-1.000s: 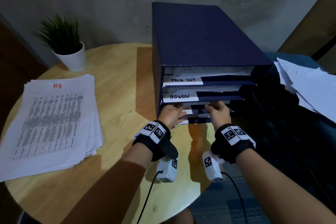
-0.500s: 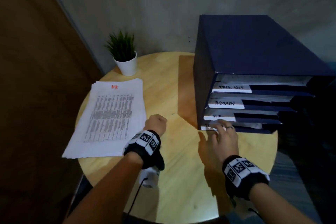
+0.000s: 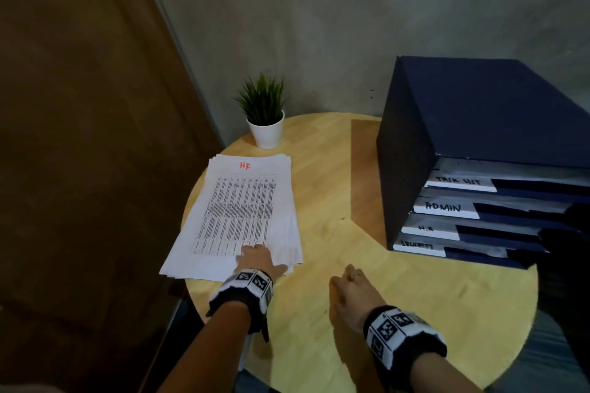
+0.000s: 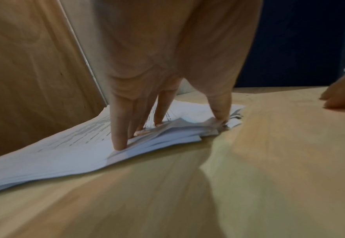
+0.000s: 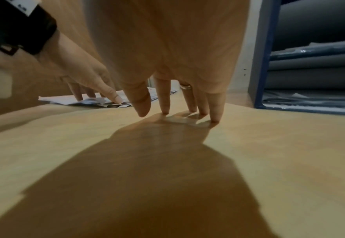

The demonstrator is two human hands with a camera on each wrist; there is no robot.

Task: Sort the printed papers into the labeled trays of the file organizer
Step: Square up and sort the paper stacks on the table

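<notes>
A stack of printed papers (image 3: 242, 210), its top sheet marked "HR" in red, lies on the left of the round wooden table (image 3: 415, 313). My left hand (image 3: 255, 260) presses its straight fingers on the stack's near right corner (image 4: 65, 154), with the thumb at the edge. The top sheets buckle up between the thumb and fingers (image 4: 118, 141). My right hand (image 3: 351, 284) rests its fingertips (image 5: 215, 116) on bare wood and holds nothing. The dark blue file organizer (image 3: 463, 124) stands at the right. Its trays are labelled TASK LIST (image 3: 459, 183), ADMIN (image 3: 443, 207), HR (image 3: 426, 228) and SECURITY (image 3: 416, 246).
A small green plant in a white pot (image 3: 265, 115) stands at the table's far edge behind the papers. A brown wooden panel (image 3: 79, 137) rises close to the table's left side. A grey wall is behind. Bare wood lies between the papers and the organizer.
Both hands have left the organizer's lower trays. The left hand swung left onto the paper stack. The right hand dropped to the table. The view has turned left.
</notes>
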